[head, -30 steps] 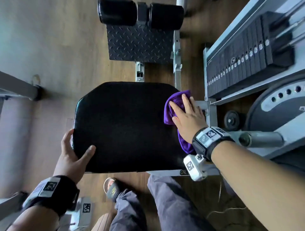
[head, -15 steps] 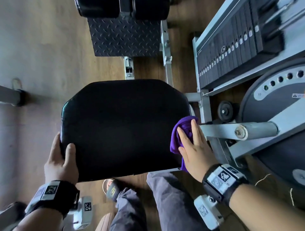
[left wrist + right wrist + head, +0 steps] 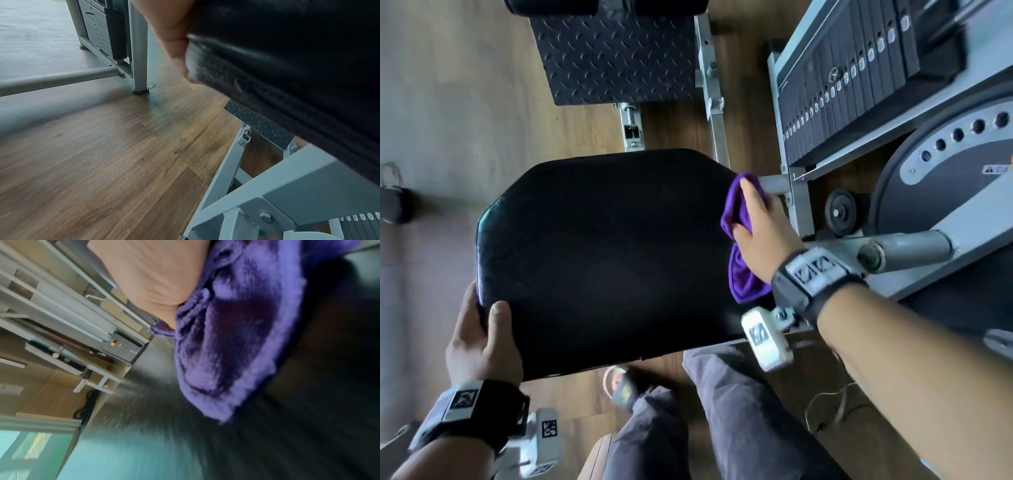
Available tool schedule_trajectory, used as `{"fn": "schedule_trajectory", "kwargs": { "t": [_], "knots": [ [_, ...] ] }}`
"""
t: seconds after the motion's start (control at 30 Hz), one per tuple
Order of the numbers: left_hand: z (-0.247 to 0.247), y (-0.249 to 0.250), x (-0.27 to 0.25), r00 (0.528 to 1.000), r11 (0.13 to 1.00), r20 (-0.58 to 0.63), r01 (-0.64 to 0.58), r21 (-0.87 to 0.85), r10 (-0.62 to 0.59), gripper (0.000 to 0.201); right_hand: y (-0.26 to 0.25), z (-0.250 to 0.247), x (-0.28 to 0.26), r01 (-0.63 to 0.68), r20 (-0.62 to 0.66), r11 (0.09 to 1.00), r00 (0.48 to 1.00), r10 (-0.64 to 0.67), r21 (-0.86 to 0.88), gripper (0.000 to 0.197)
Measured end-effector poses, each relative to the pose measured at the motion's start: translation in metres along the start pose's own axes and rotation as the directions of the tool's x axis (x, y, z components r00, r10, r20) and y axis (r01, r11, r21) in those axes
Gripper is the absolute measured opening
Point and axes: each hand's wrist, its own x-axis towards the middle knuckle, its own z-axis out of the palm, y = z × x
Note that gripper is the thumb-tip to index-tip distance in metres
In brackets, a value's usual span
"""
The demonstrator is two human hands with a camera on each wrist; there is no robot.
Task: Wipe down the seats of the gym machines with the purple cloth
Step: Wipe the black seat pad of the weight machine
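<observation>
The black padded seat (image 3: 602,246) fills the middle of the head view. My left hand (image 3: 482,339) grips its near left corner, thumb on top and fingers wrapped under the edge. The left wrist view shows that hand (image 3: 170,32) against the seat's stitched side (image 3: 287,81). My right hand (image 3: 760,236) presses the purple cloth (image 3: 743,287) against the seat's right edge with straight fingers. The cloth bunches out around the thumb and hangs below the wrist. In the blurred right wrist view the cloth (image 3: 236,337) lies under my palm (image 3: 154,272) on the dark seat (image 3: 308,418).
A grey weight stack (image 3: 859,78) and a grey frame arm (image 3: 907,246) stand close on the right of the seat. A black tread footplate (image 3: 619,58) lies beyond it. My grey-trousered legs (image 3: 722,411) and a sandalled foot (image 3: 623,387) are below, on wood floor (image 3: 448,102).
My right hand drew the cloth along the seat's right edge toward me, then pushed it back away. My left hand went from resting on the near left corner to gripping it.
</observation>
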Motion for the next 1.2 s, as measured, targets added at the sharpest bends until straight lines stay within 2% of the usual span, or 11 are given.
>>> {"fn": "schedule_trajectory", "kwargs": {
  "t": [0.13, 0.2, 0.3, 0.4, 0.5, 0.6, 0.7, 0.77, 0.87, 1.07, 1.2],
  "knots": [
    [0.000, 0.000, 0.000, 1.000, 1.000, 0.000, 0.004, -0.020, -0.004, 0.043, 0.031, 0.021, -0.087, -0.079, 0.007, 0.997, 0.997, 0.079, 0.020, 0.077],
    [0.000, -0.001, 0.001, 1.000, 1.000, -0.008, -0.002, -0.017, 0.001, 0.043, 0.039, 0.024, -0.095, -0.083, 0.032, 0.996, 0.996, 0.082, 0.023, 0.076],
    [0.000, 0.001, -0.001, 1.000, 1.000, -0.006, 0.005, -0.026, -0.005, 0.040, 0.031, 0.019, -0.059, -0.137, 0.030, 0.990, 0.990, 0.136, 0.033, 0.071],
    [0.000, 0.001, -0.003, 1.000, 0.999, 0.002, -0.006, -0.044, 0.006, 0.036, 0.022, 0.007, -0.010, -0.126, 0.007, 0.984, 0.992, 0.126, 0.125, 0.064],
    [-0.001, 0.000, -0.003, 1.000, 0.999, 0.000, -0.011, -0.053, 0.011, 0.036, 0.014, 0.000, 0.007, -0.116, -0.002, 0.984, 0.993, 0.117, 0.134, 0.057],
    [0.001, -0.002, -0.003, 1.000, 0.998, -0.012, -0.014, -0.061, 0.013, 0.036, 0.014, 0.004, -0.024, -0.120, -0.027, 0.986, 0.992, 0.124, 0.116, 0.062],
    [0.002, -0.004, -0.003, 1.000, 0.997, -0.006, -0.020, -0.071, 0.019, 0.036, 0.028, 0.027, -0.092, -0.128, -0.055, 0.987, 0.989, 0.134, 0.095, 0.066],
    [0.002, -0.005, -0.002, 1.000, 0.997, -0.005, -0.031, -0.070, 0.031, 0.036, 0.036, 0.046, -0.126, -0.096, -0.066, 0.988, 0.992, 0.104, 0.118, 0.066],
    [0.001, -0.007, 0.000, 0.999, 0.995, -0.014, -0.041, -0.086, 0.040, 0.036, 0.040, 0.058, -0.126, -0.058, -0.110, 0.995, 0.992, 0.067, 0.082, 0.066],
    [0.005, -0.018, 0.004, 0.996, 0.992, -0.031, -0.090, -0.091, 0.088, 0.028, 0.009, 0.066, -0.118, -0.011, -0.235, 0.955, 0.970, -0.062, -0.296, 0.063],
    [0.004, -0.015, 0.003, 0.995, 0.993, -0.033, -0.101, -0.069, 0.099, 0.028, -0.060, 0.102, -0.135, 0.306, -0.132, 0.893, 0.922, -0.365, -0.329, 0.061]
  ]
}}
